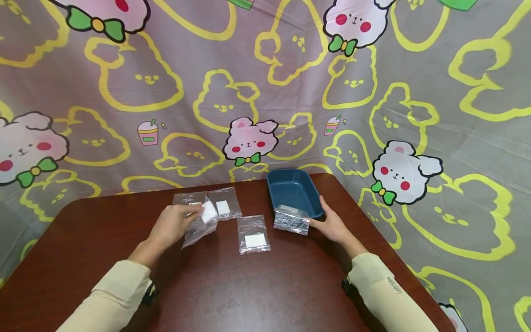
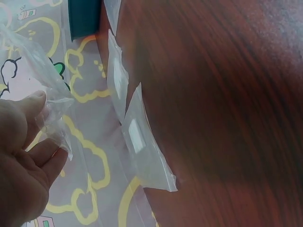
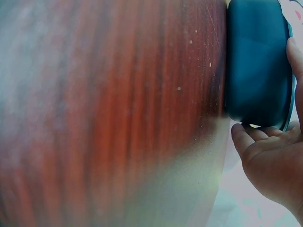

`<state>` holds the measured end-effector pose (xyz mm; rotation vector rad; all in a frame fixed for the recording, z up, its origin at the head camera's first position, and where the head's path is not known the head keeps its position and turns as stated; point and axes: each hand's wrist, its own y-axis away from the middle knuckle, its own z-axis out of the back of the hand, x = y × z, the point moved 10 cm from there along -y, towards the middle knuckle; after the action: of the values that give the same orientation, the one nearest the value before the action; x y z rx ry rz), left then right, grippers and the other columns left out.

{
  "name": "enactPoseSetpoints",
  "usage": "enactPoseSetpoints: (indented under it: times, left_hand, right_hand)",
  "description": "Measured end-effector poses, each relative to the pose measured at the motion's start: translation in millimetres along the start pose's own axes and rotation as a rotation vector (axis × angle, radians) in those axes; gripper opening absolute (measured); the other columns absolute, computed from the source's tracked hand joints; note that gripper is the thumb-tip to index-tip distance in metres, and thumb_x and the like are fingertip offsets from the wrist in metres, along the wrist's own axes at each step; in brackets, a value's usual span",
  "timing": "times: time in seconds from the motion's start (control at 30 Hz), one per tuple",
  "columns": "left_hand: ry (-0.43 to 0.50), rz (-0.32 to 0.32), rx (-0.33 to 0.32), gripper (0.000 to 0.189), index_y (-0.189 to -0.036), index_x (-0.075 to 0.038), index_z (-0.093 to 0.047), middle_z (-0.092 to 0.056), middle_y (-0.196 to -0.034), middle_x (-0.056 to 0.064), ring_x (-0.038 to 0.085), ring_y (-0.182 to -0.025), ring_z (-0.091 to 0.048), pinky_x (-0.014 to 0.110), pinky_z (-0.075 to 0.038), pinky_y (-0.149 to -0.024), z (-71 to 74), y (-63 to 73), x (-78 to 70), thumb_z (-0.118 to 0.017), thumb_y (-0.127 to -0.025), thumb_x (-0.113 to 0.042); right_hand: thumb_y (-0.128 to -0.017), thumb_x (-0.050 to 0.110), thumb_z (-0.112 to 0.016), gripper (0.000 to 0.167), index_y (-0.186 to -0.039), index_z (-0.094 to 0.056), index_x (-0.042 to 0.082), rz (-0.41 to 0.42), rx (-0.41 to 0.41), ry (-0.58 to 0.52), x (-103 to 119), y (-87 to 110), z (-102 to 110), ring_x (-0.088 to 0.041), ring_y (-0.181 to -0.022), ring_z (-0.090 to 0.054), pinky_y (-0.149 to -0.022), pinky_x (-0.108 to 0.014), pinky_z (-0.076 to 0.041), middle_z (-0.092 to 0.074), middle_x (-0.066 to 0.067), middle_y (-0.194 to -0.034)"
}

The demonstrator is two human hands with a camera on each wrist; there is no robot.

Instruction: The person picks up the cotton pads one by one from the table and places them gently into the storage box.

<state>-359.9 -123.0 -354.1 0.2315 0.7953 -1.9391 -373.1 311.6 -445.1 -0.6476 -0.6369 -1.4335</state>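
Observation:
My left hand [image 1: 172,224] pinches a clear plastic bag [image 2: 54,101] between thumb and fingers, lifted off the table; a white piece shows in it in the head view. Beneath it lies another clear bag, partly covered. To its right, a flat clear bag [image 1: 232,199] holds a white rectangle, and a similar bag [image 1: 254,221] lies nearer me. My right hand [image 1: 332,223] grips the near right corner of a blue plastic tray [image 1: 271,186], thumb and fingers at its rim in the right wrist view. A shiny clear bag [image 1: 292,221] overlaps the tray's near edge.
Everything sits on a dark reddish-brown wooden table [image 1: 207,290]. A grey cloth [image 1: 290,92] with cartoon figures hangs behind and to the right, close to the table's edges. The tray stands near the back right corner.

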Motion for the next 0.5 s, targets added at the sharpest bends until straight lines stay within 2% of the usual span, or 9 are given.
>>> enactPoseSetpoints:
  times: [0.13,0.37,0.5]
  left_hand:
    - [0.003,-0.014,-0.005,0.02,-0.109,-0.01,-0.08,-0.073,-0.112,0.013,0.022,-0.08,-0.067,0.038,-0.049,-0.064,-3.8,-2.2,-3.3,-0.076,-0.089,-0.008]
    - [0.017,-0.048,-0.006,0.02,-0.109,-0.008,-0.08,-0.073,-0.112,0.011,0.031,-0.099,-0.071,0.047,-0.056,-0.076,-16.7,-6.2,-11.1,-0.076,-0.089,-0.008]
    - [0.029,-0.079,-0.008,0.019,-0.108,-0.006,-0.079,-0.073,-0.112,0.012,0.033,-0.1,-0.071,0.049,-0.056,-0.079,-24.7,-10.0,-19.0,-0.076,-0.089,-0.007]
  right_hand:
    - [-0.091,0.046,-0.073,0.107,-0.162,-0.003,0.009,0.004,-0.004,0.007,-1.0,-0.1,0.4,-0.044,-0.142,-0.032,-0.112,-0.06,-0.031,-0.02,-0.024,-0.163]
    - [-0.09,0.041,-0.075,0.106,-0.162,-0.005,0.007,0.017,-0.008,-0.001,-0.7,1.9,0.0,-0.042,-0.144,-0.03,-0.114,-0.057,-0.029,-0.019,-0.022,-0.164]
    - [-0.09,0.04,-0.076,0.106,-0.162,-0.006,0.006,0.033,-0.016,-0.007,0.0,1.7,1.3,-0.042,-0.145,-0.029,-0.114,-0.057,-0.029,-0.019,-0.021,-0.164]
